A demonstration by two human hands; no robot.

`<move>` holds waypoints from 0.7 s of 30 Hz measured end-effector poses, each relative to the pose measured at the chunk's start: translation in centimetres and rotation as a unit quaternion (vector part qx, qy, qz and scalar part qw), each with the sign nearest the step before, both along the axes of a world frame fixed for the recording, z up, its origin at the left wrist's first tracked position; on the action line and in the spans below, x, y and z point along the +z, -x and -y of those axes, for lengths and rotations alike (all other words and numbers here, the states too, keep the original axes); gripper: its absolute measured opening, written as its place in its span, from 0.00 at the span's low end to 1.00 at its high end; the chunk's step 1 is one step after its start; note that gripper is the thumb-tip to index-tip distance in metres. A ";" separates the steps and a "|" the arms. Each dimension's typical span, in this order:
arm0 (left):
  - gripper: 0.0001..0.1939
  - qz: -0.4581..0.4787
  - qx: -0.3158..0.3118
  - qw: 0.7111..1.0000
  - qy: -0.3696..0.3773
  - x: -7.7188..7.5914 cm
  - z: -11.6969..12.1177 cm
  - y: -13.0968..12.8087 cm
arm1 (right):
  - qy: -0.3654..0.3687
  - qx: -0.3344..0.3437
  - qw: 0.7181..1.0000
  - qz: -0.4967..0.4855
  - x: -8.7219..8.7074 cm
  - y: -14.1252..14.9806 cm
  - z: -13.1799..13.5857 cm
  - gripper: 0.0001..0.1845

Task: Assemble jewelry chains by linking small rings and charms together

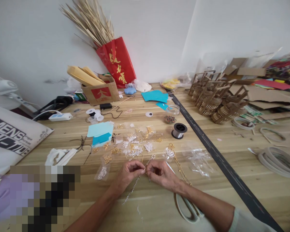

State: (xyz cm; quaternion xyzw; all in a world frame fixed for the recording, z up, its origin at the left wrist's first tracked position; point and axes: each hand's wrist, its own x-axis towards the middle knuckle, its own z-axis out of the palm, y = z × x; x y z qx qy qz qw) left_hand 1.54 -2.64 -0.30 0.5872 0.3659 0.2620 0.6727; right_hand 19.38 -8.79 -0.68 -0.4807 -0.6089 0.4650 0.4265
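Observation:
My left hand (pixel 131 172) and my right hand (pixel 162 174) meet over the table (pixel 111 206), fingertips almost touching. Both pinch a thin silver chain (pixel 133 188); one end trails down to the left below my left hand, and a ring-like end (pixel 153 157) shows just above my right fingers. The exact spot between the fingertips is too small to make out. Under my right forearm lies a pair of scissors (pixel 189 209) with pale handles, partly hidden. A gold chain (pixel 177 161) stretches beside my right hand. Small bags of silver beads (pixel 136 150) and gold findings (pixel 116 150) lie beyond my hands.
A wire spool (pixel 179 131) and a jar of beads (pixel 170 119) stand beyond my right hand. Clear plastic bags (pixel 199 159) lie to the right, near a dark strip (pixel 207 145). Wooden lanterns (pixel 212 100) and coiled rings (pixel 279 161) sit further right. Blue cards (pixel 100 130) lie left.

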 end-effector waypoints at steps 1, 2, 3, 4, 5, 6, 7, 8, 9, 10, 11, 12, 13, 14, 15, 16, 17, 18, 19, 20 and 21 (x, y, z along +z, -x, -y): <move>0.08 0.000 0.000 1.000 0.000 0.0 0.0 0.0 | 0.000 -0.001 1.000 0.000 0.0 0.0 0.0 0.03; 0.08 0.000 0.000 1.000 -0.001 0.1 0.0 0.0 | 0.000 -0.001 1.000 0.001 0.0 0.0 0.0 0.03; 0.08 -0.001 0.000 1.000 -0.002 0.1 0.0 -0.1 | 0.001 -0.001 1.000 0.002 0.0 0.0 0.0 0.03; 0.08 -0.003 0.000 1.000 -0.003 0.2 0.0 -0.1 | 0.001 0.001 1.000 0.003 0.0 0.0 0.0 0.03; 0.08 -0.005 -0.001 1.000 -0.004 0.2 0.0 -0.1 | 0.002 0.003 1.000 0.004 0.0 0.0 0.1 0.03; 0.08 -0.007 -0.001 1.000 -0.005 0.2 0.0 -0.1 | 0.002 0.005 1.000 0.004 0.0 0.0 0.1 0.03; 0.08 -0.008 -0.002 1.000 -0.006 0.2 0.1 0.0 | 0.003 0.008 1.000 0.002 0.0 0.0 0.1 0.03; 0.08 -0.008 -0.002 1.000 -0.006 0.2 0.1 0.0 | 0.003 0.010 1.000 -0.001 0.0 0.0 0.1 0.03; 0.08 -0.008 -0.003 1.000 -0.005 0.2 0.1 0.0 | 0.004 0.011 1.000 -0.003 0.0 0.0 0.1 0.03; 0.08 -0.007 -0.004 1.000 -0.004 0.2 0.1 0.0 | 0.004 0.012 1.000 -0.004 0.0 0.0 0.1 0.03; 0.07 -0.007 -0.005 1.000 -0.004 0.2 0.1 0.0 | 0.005 0.012 1.000 -0.006 0.0 0.0 0.1 0.03; 0.07 -0.006 -0.006 1.000 -0.005 0.2 0.1 0.0 | 0.006 0.011 1.000 -0.006 0.0 0.0 0.1 0.03; 0.07 -0.005 -0.007 1.000 -0.006 0.2 0.1 0.0 | 0.006 0.010 1.000 -0.004 0.0 0.0 0.1 0.03; 0.07 -0.005 -0.007 1.000 -0.008 0.2 0.1 0.0 | 0.007 0.008 1.000 -0.002 -0.1 -0.1 0.0 0.03; 0.07 -0.004 -0.007 1.000 -0.010 0.2 0.1 0.0 | 0.008 0.008 1.000 0.000 -0.1 -0.1 0.0 0.03; 0.07 -0.004 -0.007 1.000 -0.011 0.2 0.2 0.0 | 0.006 0.008 1.000 0.001 -0.1 -0.1 0.0 0.02; 0.07 -0.004 -0.007 1.000 -0.012 0.2 0.2 0.0 | 0.004 0.007 1.000 0.003 -0.1 -0.1 0.0 0.03; 0.07 -0.004 -0.006 1.000 -0.011 0.3 0.2 -0.1 | 0.002 0.007 1.000 0.004 -0.2 -0.1 0.0 0.03; 0.07 -0.005 -0.006 1.000 -0.011 0.3 0.2 -0.1 | 0.000 0.007 1.000 0.003 -0.2 0.0 0.0 0.03; 0.07 -0.005 -0.006 1.000 -0.010 0.3 0.2 -0.1 | 0.000 0.007 1.000 0.001 -0.3 0.0 0.0 0.03; 0.07 -0.004 -0.007 1.000 -0.009 0.4 0.2 -0.1 | 0.000 0.007 1.000 -0.001 -0.3 0.0 0.0 0.03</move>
